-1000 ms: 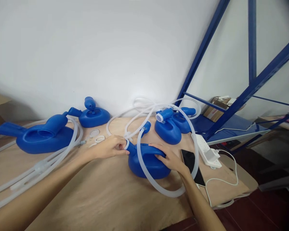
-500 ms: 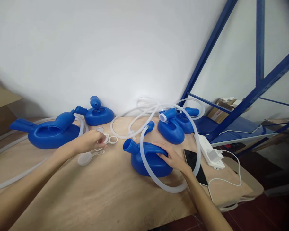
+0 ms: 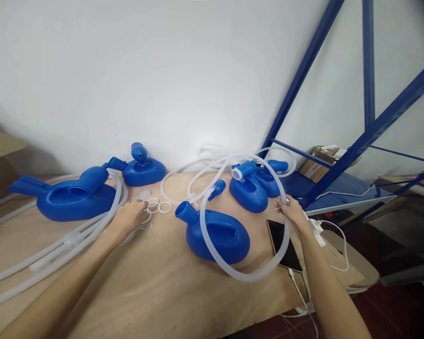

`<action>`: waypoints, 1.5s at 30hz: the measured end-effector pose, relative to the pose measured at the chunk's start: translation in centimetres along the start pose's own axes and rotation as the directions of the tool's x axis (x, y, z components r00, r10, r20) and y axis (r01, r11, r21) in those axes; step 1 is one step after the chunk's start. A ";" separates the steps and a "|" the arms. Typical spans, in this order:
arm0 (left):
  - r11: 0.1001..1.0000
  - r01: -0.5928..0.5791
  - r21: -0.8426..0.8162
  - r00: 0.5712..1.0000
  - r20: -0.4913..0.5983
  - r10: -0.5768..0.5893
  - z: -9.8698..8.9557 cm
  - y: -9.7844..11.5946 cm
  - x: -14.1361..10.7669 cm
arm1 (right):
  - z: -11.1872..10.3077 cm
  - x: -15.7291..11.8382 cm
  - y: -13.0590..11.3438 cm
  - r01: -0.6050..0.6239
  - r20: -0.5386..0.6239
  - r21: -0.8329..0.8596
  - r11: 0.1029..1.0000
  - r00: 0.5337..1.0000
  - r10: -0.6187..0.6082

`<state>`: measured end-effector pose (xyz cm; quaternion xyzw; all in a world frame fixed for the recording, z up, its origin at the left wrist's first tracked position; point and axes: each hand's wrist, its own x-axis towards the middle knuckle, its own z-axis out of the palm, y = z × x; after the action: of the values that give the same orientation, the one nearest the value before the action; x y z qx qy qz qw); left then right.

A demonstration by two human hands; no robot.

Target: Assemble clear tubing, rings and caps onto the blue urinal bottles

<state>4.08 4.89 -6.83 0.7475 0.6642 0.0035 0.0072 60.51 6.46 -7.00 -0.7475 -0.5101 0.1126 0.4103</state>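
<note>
A blue plastic urinal bottle [image 3: 217,235] lies on the wooden table in front of me, its open neck pointing up and left. A loop of translucent hose [image 3: 212,249] passes over it. My right hand [image 3: 292,210] has its fingers closed around the right side of that loop, above the phone. On the left, my left hand [image 3: 131,215] is curled down at a group of white plastic rings [image 3: 165,207]; what its fingertips hold is hidden. Behind it sits a round translucent cap [image 3: 143,193]. A blue connector [image 3: 217,188] lies beyond the bottle.
More blue bottles stand at left [image 3: 102,202], back [image 3: 144,173] and right [image 3: 248,194]. Coiled hoses [image 3: 74,238] lie at the left. A black phone [image 3: 281,240], a white power strip [image 3: 320,238] and cables occupy the right edge, beside a blue metal rack [image 3: 304,75].
My right hand has let go of the blue bottle and moved right onto the hose loop. My left hand has shifted slightly left. More hoses now show beside the left forearm.
</note>
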 end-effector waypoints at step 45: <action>0.646 -0.075 -0.759 0.924 -0.297 -0.242 2.9 2.4 6.3 | 3.9 1.9 -21.9 0.761 0.227 0.083 0.643 0.614 -0.756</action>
<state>7.23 10.81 -9.77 0.6283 0.6243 0.4221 0.1930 44.36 13.19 6.93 -0.4467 -0.8248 0.0130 0.3464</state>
